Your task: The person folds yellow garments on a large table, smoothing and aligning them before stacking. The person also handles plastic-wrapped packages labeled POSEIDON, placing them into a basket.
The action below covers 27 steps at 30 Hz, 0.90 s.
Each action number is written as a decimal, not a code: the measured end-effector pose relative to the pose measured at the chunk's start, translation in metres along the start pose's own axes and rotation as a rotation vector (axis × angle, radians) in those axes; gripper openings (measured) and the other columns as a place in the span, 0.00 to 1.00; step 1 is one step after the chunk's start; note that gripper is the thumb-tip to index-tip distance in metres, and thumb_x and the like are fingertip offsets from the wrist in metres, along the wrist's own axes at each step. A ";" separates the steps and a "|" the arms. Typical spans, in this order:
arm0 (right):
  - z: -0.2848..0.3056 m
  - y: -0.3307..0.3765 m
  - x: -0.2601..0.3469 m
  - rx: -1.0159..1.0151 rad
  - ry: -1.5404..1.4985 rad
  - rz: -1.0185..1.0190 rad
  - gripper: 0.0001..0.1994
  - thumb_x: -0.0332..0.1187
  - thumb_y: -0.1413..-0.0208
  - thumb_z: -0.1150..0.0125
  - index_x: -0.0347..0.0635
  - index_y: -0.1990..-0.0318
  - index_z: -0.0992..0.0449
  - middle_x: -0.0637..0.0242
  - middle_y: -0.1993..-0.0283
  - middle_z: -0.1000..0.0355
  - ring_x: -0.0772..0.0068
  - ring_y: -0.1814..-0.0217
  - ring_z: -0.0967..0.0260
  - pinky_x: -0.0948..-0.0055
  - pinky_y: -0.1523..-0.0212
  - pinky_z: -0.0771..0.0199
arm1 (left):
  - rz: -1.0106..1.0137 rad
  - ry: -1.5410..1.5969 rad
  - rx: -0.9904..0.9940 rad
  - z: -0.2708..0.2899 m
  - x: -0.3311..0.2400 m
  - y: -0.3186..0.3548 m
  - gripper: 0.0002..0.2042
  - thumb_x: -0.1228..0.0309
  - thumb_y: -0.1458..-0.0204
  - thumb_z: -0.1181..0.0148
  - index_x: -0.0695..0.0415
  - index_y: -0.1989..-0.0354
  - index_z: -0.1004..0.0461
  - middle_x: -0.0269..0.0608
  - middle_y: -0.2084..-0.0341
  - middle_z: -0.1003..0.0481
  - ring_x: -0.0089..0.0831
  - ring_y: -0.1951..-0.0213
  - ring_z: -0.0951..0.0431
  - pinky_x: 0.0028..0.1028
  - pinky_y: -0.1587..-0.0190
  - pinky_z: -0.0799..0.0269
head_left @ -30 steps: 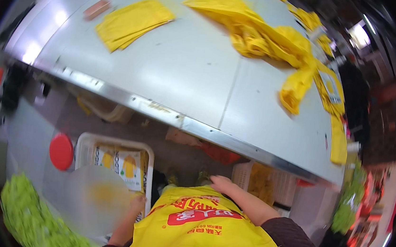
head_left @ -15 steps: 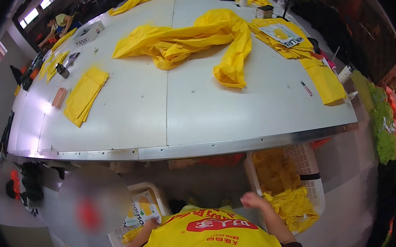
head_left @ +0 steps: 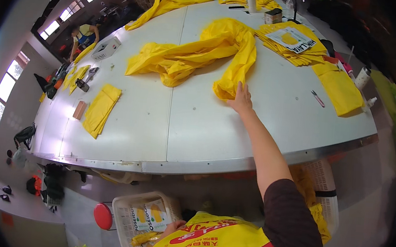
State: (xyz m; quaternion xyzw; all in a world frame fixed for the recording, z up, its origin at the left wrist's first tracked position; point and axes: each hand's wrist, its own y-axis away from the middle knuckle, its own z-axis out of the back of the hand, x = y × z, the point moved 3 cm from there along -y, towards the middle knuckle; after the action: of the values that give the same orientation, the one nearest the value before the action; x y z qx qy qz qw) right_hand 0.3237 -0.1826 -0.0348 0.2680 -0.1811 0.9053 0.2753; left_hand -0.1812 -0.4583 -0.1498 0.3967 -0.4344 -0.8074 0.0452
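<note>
A long, crumpled yellow cloth [head_left: 180,62] lies across the middle of the white table. My right hand [head_left: 241,100] reaches far over the table edge, its fingers stretched out against the near bunched end of that cloth. Low down, beside the yellow apron I wear, is my left hand [head_left: 174,226]; it is partly hidden and its fingers do not show clearly. Next to it stands a white plastic basket [head_left: 120,211] with printed white-and-yellow packages [head_left: 154,213] and a bit of yellow material in it.
Folded yellow cloths [head_left: 101,110] lie at the left, and a yellow stack [head_left: 309,55] at the right. Pink-handled snips [head_left: 318,99] lie near the right edge. A second basket [head_left: 330,210] stands below the table, a red stool [head_left: 102,216] at lower left. Another person [head_left: 85,36] works far left.
My right hand has gone from beside my body, above the right basket, up and forward onto the near end of the yellow cloth. The view has shifted; the red stool now shows clearly.
</note>
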 end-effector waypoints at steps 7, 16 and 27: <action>-0.076 0.018 -0.016 0.541 -0.252 0.165 0.24 0.26 0.55 0.50 0.40 0.46 0.36 0.53 0.53 0.29 0.56 0.50 0.33 0.67 0.50 0.35 | -0.222 0.027 -0.111 0.063 -0.072 -0.039 0.13 0.71 0.48 0.44 0.60 0.55 0.28 0.40 0.67 0.24 0.25 0.64 0.26 0.24 0.59 0.31; 0.085 0.328 -0.133 1.494 0.079 -0.371 0.24 0.39 0.57 0.41 0.46 0.49 0.29 0.61 0.52 0.29 0.66 0.52 0.32 0.70 0.52 0.34 | -1.113 -0.400 -0.654 0.220 -0.307 -0.158 0.21 0.75 0.57 0.39 0.61 0.51 0.32 0.49 0.56 0.29 0.45 0.54 0.30 0.35 0.53 0.33; 0.143 0.227 -0.150 -0.155 -0.532 -0.821 0.26 0.47 0.46 0.45 0.36 0.47 0.35 0.60 0.50 0.32 0.66 0.49 0.36 0.70 0.52 0.36 | -1.371 -1.514 -0.592 0.182 -0.427 -0.255 0.18 0.68 0.62 0.38 0.50 0.59 0.32 0.36 0.52 0.33 0.35 0.43 0.40 0.47 0.41 0.51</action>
State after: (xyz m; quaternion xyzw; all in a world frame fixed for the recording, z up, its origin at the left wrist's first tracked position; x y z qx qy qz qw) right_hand 0.3498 -0.4885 -0.0500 0.5176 -0.1912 0.6063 0.5726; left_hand 0.0550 -0.0015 -0.0252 -0.0760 0.1806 -0.7703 -0.6068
